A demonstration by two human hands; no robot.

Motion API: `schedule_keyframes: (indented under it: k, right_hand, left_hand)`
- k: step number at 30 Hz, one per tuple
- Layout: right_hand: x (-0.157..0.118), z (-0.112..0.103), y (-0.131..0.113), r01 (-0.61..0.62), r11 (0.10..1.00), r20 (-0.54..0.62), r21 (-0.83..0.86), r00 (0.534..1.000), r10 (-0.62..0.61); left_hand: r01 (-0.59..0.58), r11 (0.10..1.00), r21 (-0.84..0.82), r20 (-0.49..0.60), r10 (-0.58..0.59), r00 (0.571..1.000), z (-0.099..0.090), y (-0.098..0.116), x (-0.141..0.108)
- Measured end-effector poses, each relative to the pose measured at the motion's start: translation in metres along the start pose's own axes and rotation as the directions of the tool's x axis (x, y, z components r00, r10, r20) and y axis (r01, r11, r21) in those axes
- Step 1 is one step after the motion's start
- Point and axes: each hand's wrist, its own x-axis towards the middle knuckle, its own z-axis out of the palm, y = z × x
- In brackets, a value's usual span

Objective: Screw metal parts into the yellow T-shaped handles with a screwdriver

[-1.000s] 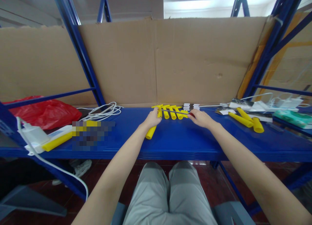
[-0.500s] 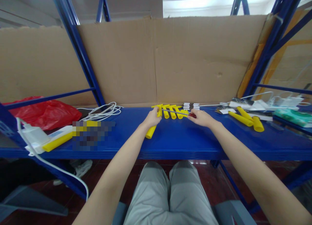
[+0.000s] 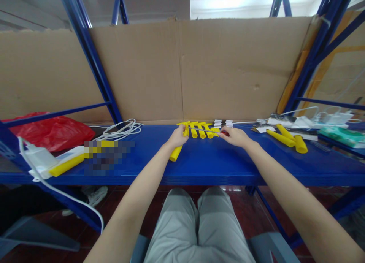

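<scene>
My left hand is closed around a yellow tube-shaped piece, whose round lower end sticks out below the fingers. My right hand grips the red handle of a screwdriver, its thin metal shaft pointing left. The shaft's tip reaches the upper part of the yellow piece by my left fingers; the exact contact is too small to make out. Just behind the shaft, several similar yellow pieces lie in a row on the blue table.
A stack of small white-and-black boxes stands by the cardboard wall. More yellow pieces lie at right near papers. At left are a coiled white cable, a red plastic bag and a white power strip.
Both hands keep almost the same place and hold. The screwdriver's handle has shifted slightly in my right hand; the view has moved a little.
</scene>
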Motion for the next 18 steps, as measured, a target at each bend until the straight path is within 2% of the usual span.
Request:
schedule_keyframes:
  k: [8,12,18]
  right_hand:
    - [0.0043,0.0069,0.0050,0.045,0.999,-0.037,-0.016,0.998,-0.046]
    - [0.0020,0.0036,0.0012,0.009,1.000,0.012,-0.008,1.000,-0.009]
    - [0.0028,0.0014,-0.0001,0.064,0.998,0.059,0.030,0.996,-0.065]
  left_hand:
    - [0.000,1.000,0.018,0.002,-0.001,1.000,-0.0024,0.0059,-0.0030]
    - [0.000,0.999,0.033,0.001,0.000,1.000,-0.0033,0.0070,-0.0035]
    - [0.001,0.998,0.055,-0.015,-0.001,1.000,-0.0036,0.0051,-0.0028]
